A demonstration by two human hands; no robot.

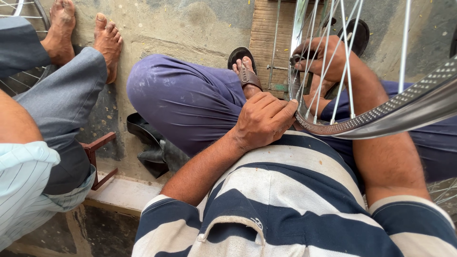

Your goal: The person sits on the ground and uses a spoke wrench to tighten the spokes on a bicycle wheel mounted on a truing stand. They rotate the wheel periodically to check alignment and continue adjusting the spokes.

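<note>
A metal bicycle wheel rim (381, 114) with thin spokes (328, 57) rests across my lap, curving from the top centre to the right edge. My left hand (264, 119) grips the rim's near edge, fingers curled against it. My right hand (321, 57) reaches through the spokes and is closed on a small dark tool (296, 60) at a spoke near the rim. I wear a striped shirt (285, 200) and purple trousers (185, 100).
Another person sits at the left in grey trousers (62, 95), bare feet (85, 33) on the concrete floor. A second wheel's spokes (19, 81) show at far left. A black rubber piece (152, 147) lies under my knee. My sandalled foot (245, 71) rests by a wooden board (269, 33).
</note>
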